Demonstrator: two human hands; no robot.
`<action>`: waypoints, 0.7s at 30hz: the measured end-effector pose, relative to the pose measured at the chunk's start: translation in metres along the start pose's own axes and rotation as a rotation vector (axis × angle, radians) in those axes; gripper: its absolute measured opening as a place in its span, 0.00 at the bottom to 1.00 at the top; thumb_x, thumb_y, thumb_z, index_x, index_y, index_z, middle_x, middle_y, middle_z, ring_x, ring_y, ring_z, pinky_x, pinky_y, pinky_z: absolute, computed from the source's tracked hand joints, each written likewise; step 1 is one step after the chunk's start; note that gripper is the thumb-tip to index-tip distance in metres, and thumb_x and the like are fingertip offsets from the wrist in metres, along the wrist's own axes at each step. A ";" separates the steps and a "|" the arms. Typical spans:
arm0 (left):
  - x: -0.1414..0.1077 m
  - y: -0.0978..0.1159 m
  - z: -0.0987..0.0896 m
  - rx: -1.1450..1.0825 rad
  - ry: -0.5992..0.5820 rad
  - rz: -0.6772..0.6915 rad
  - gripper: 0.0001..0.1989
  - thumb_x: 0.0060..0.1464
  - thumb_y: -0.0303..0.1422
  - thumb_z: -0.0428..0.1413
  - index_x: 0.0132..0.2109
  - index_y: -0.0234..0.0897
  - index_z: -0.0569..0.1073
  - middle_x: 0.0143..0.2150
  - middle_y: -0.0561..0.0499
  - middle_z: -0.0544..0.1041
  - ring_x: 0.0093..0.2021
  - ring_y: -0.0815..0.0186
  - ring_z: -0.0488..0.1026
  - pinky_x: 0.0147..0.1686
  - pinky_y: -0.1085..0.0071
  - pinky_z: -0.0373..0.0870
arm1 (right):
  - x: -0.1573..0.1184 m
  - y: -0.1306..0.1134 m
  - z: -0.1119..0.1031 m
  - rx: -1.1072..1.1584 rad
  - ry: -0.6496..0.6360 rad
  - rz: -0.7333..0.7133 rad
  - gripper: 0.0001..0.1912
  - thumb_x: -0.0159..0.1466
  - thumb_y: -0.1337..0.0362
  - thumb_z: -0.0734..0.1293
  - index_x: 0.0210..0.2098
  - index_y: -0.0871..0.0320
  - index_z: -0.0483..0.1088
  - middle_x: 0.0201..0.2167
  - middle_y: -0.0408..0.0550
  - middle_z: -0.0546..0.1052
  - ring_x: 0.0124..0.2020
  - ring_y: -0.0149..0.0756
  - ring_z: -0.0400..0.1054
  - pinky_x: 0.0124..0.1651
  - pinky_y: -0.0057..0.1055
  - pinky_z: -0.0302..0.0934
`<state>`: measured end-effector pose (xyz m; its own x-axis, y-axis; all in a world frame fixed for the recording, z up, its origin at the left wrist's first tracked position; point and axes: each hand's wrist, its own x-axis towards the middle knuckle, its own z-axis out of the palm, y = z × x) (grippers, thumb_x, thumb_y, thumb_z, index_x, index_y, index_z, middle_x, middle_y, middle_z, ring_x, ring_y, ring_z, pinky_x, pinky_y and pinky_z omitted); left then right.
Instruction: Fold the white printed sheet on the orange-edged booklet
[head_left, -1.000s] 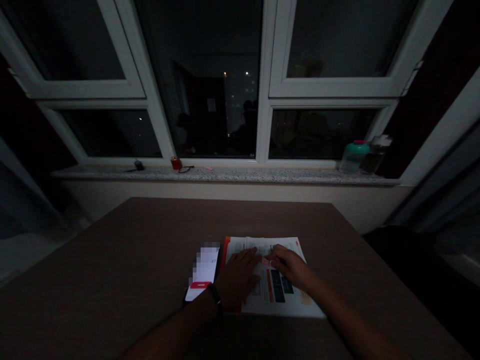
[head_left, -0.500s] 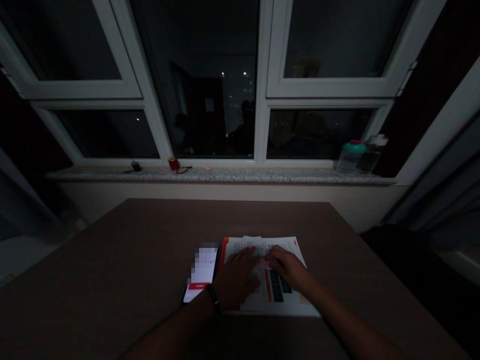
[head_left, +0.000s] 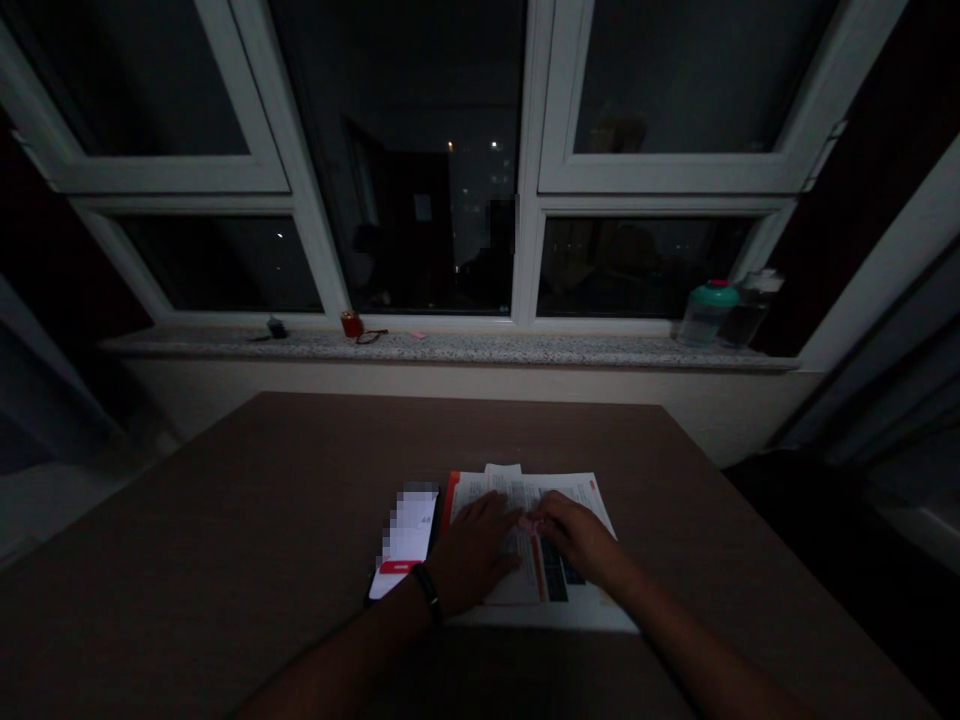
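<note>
An open booklet or magazine (head_left: 585,612) with an orange-red left edge and dark pictures lies on the brown table. A narrower loose printed sheet (head_left: 504,472) rests on it, its top sticking out a little past the booklet's far edge. My left hand (head_left: 476,550), a dark band on its wrist, lies flat on this sheet with fingers spread. Closed in a pinch, my right hand (head_left: 574,530) holds a small pink object (head_left: 529,523) against the page between the two hands. Its kind is too small and dim to make out.
Left of the booklet lies a phone (head_left: 409,530) with a lit screen. Beyond the brown table (head_left: 315,470), the speckled window sill (head_left: 480,348) carries a small red jar (head_left: 351,323), a dark little bottle (head_left: 276,326) and a green-topped bottle (head_left: 707,310) beside a clear one.
The loose sheet has slid slightly away from me over the booklet, and its lower edge now shows. Both hands stay almost in place. The view has shifted a little.
</note>
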<state>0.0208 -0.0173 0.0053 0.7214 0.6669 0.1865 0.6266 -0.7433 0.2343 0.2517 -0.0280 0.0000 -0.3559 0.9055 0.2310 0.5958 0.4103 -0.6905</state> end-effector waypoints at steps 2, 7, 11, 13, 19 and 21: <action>0.000 0.000 -0.001 -0.001 0.003 -0.008 0.27 0.61 0.39 0.56 0.65 0.42 0.59 0.68 0.43 0.58 0.68 0.50 0.53 0.63 0.50 0.56 | 0.004 0.002 0.001 -0.024 0.005 0.017 0.08 0.69 0.63 0.61 0.40 0.54 0.73 0.37 0.46 0.71 0.41 0.36 0.68 0.44 0.30 0.59; 0.000 0.000 0.001 0.016 -0.006 -0.015 0.28 0.61 0.38 0.56 0.65 0.42 0.59 0.68 0.43 0.58 0.68 0.51 0.53 0.63 0.50 0.56 | 0.003 0.006 0.000 0.001 -0.054 -0.004 0.08 0.68 0.62 0.63 0.36 0.55 0.72 0.35 0.44 0.70 0.38 0.34 0.68 0.41 0.28 0.59; -0.001 -0.003 0.005 0.016 0.014 -0.005 0.29 0.60 0.37 0.58 0.66 0.42 0.59 0.69 0.44 0.57 0.68 0.50 0.52 0.63 0.50 0.56 | -0.005 0.001 -0.006 0.028 -0.124 -0.025 0.09 0.67 0.59 0.65 0.34 0.55 0.73 0.32 0.42 0.69 0.35 0.33 0.67 0.38 0.27 0.58; -0.001 -0.004 0.006 0.009 0.035 0.008 0.29 0.60 0.38 0.57 0.66 0.43 0.58 0.68 0.45 0.57 0.68 0.51 0.53 0.63 0.51 0.57 | -0.007 -0.003 -0.008 0.036 -0.149 -0.035 0.08 0.66 0.58 0.66 0.34 0.55 0.74 0.33 0.42 0.70 0.36 0.33 0.67 0.38 0.27 0.58; 0.001 -0.004 0.002 0.032 0.042 0.016 0.24 0.63 0.36 0.55 0.64 0.46 0.61 0.67 0.46 0.59 0.66 0.52 0.54 0.61 0.50 0.58 | -0.003 -0.003 -0.002 -0.011 -0.049 -0.004 0.07 0.67 0.63 0.64 0.37 0.54 0.74 0.35 0.43 0.71 0.38 0.34 0.68 0.41 0.28 0.58; 0.002 -0.004 0.001 0.033 0.034 0.015 0.24 0.62 0.35 0.55 0.64 0.46 0.61 0.67 0.46 0.59 0.65 0.52 0.55 0.60 0.50 0.59 | 0.001 -0.001 0.001 -0.026 -0.006 0.019 0.07 0.68 0.62 0.63 0.37 0.54 0.73 0.35 0.43 0.71 0.38 0.34 0.69 0.40 0.28 0.58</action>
<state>0.0197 -0.0129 0.0033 0.7207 0.6567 0.2222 0.6256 -0.7541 0.1998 0.2497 -0.0280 0.0002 -0.3487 0.9124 0.2142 0.6208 0.3960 -0.6766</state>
